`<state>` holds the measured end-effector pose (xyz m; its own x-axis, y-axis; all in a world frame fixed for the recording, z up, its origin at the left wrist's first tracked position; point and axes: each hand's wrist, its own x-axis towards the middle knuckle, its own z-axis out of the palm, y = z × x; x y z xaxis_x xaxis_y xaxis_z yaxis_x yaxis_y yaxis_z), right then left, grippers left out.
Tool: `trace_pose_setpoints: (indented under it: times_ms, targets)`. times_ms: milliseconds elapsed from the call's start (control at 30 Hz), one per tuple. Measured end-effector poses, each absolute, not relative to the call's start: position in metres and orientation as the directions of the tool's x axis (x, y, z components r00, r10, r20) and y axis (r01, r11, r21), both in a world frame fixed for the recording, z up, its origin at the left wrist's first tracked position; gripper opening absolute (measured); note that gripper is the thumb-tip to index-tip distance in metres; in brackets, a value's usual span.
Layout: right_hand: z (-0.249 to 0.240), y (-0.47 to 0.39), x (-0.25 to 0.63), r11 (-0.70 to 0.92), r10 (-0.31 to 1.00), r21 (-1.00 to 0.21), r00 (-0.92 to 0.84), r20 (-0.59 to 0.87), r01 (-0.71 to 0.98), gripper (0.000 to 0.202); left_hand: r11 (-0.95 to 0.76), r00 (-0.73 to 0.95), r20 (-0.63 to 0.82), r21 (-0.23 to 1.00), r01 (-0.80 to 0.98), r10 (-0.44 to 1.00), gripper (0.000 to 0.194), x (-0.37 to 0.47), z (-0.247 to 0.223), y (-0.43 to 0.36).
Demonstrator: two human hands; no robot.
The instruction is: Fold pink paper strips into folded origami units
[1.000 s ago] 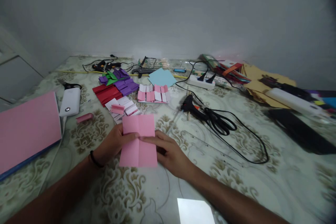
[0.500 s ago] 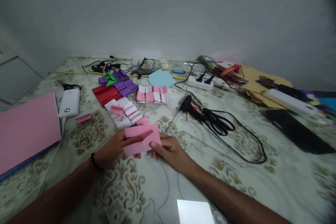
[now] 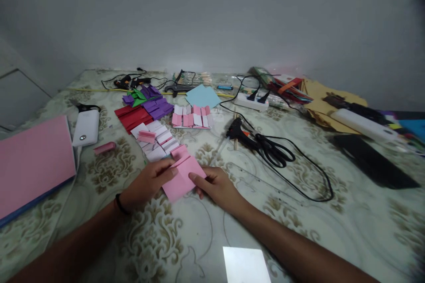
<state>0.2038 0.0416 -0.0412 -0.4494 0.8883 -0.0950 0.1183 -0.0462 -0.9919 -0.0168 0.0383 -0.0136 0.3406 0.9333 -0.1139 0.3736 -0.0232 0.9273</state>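
Observation:
A folded pink sheet of paper (image 3: 183,180) is held between both hands, just above the table. My left hand (image 3: 156,179) pinches its upper left edge, thumb on top. My right hand (image 3: 215,185) grips its right edge with the thumb pressed on the face; the other fingers are partly hidden behind it. Beyond the sheet lie folded white and pink paper pieces (image 3: 158,139). A row of pink and white folded strips (image 3: 192,117) rests farther back, beside red folded papers (image 3: 133,118) and purple ones (image 3: 158,107).
A black glue gun (image 3: 237,130) with a coiled cable lies right of centre, near a clear ruler (image 3: 259,180). A white power strip (image 3: 251,102) stands behind. To the left are a power bank (image 3: 86,128), scissors (image 3: 86,107) and a pink sheet stack (image 3: 36,159). A white paper (image 3: 246,265) lies in front.
The pink sheet has gone from standing partly open to lying flatter and tilted. My left fingers have shifted from inside its fold to its upper left edge.

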Motion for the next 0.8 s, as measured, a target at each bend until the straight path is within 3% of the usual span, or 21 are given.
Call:
trace_pose_setpoints:
  times_ms: [200,533,800]
  targets:
    - [-0.0392,0.0393,0.2025,-0.059,0.896,-0.992,-0.433,-0.103,0.113,0.043,-0.111,0.427,-0.139,0.854,0.509,0.893,0.032,-0.0122,-0.0107,0.0361]
    - [-0.0418,0.0384,0.2028,0.062,0.898,-0.981,-0.440,-0.026,0.186,0.036,-0.127,0.436,-0.103,0.875,0.467,0.894,0.036,-0.0114,-0.0095,0.0356]
    - [-0.0424,0.0381,0.2025,0.059,0.901,-0.981,-0.433,-0.028,0.185,0.034,-0.167,0.453,-0.112,0.830,0.533,0.885,0.038,-0.0123,-0.0124,0.0359]
